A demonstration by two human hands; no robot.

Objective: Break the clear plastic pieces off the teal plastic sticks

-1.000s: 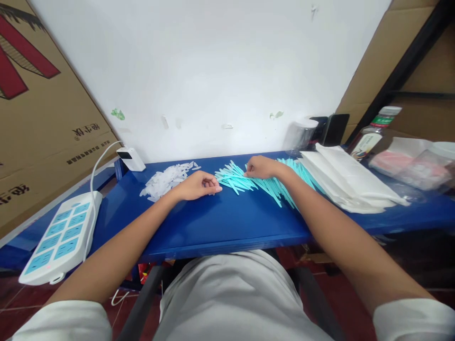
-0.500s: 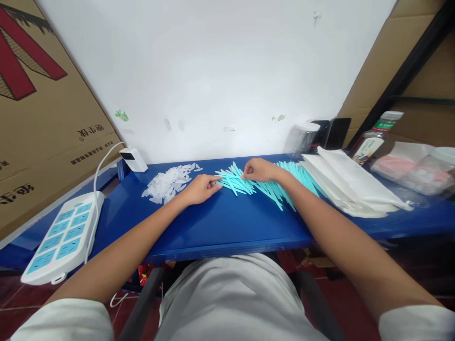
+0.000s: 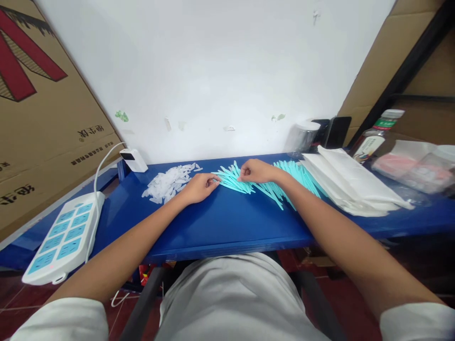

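Slim turquoise plastic sticks with tapered ends lie in a loose pile at the middle of the blue table. At the pile's left edge, my left hand has its thumb and fingers closed together at the stick ends; what they pinch is too small to make out. My right hand reaches over the pile from the right, thumb and forefinger pinched on a turquoise stick. Left of my left hand is a heap of small translucent white plastic pieces. A denser row of turquoise sticks extends beneath and beyond my right wrist.
White plastic bags lie flat on the right, near a bottle and a clear jar. A white power strip sits at the left, its cable running up to a small white device. A wall closes the table's back.
My right hand has shifted slightly left over the pile, and the sticks between my hands have moved a little. My left hand has drawn back slightly leftward.
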